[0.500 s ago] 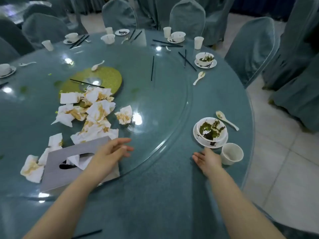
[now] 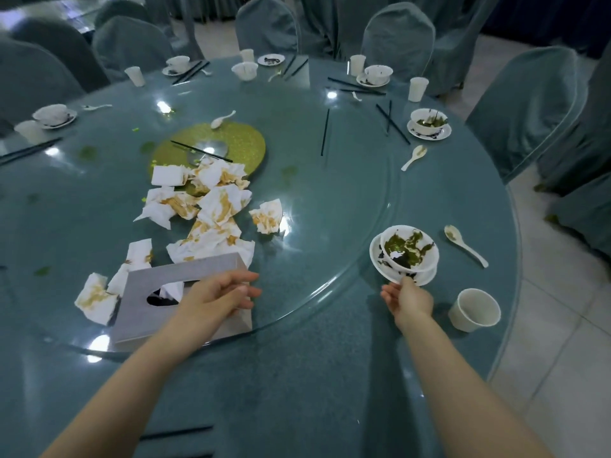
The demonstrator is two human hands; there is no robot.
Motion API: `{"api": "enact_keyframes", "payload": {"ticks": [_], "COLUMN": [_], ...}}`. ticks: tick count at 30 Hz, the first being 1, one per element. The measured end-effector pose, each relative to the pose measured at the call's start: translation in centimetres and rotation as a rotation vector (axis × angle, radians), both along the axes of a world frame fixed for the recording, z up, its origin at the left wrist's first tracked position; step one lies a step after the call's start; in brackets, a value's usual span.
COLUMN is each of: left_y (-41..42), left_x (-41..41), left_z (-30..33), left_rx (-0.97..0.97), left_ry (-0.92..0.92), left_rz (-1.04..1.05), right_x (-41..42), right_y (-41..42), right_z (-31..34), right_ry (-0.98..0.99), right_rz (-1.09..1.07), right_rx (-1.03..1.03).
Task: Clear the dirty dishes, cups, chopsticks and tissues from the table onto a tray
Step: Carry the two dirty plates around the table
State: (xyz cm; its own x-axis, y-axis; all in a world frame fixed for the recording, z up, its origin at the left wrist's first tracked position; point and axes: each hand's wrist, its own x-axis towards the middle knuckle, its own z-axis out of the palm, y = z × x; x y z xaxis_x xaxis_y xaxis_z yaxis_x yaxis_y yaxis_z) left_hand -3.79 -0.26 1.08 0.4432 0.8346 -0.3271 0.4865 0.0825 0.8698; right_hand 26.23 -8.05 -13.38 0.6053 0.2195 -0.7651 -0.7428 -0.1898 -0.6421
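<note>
Right hand (image 2: pixel 410 300) pinches the round white saucer (image 2: pixel 377 257) bearing a smeared bowl (image 2: pixel 409 247); left hand (image 2: pixel 216 297) rests slack-fingered on the grey box (image 2: pixel 172 294).

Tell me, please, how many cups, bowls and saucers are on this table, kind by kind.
Cups: 6
Bowls: 6
Saucers: 6
Total: 18

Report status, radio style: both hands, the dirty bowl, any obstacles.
Right hand pinching the saucer rim, bowl riding tilted on it. Left hand open over the tissue box. Cup close beside the right hand; no tray in sight.
</note>
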Motion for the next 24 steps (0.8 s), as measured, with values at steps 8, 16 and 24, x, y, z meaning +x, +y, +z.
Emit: {"api": "enact_keyframes", "payload": {"ticks": [8,16,24], "left_y": [-0.4,-1.0,-2.8], "left_x": [0.4,-0.7,-5.1], "left_z": [-0.4,-1.5,-2.8], "left_rx": [-0.012,-0.188,-0.218], "left_ry": [-0.012,-0.055,-0.178], "left_rz": [-0.022,-0.015,0.154], "right_x": [-1.9,-7.8,-12.4], "right_y": [-0.2,0.7,1.6], "right_z": [6.4,9.7,9.7], "right_ry": [-0.353,-0.355,-0.38], "right_rz": [0.546,1.084,1.419], "right_rx": [0.009,0.112,0.12]}}
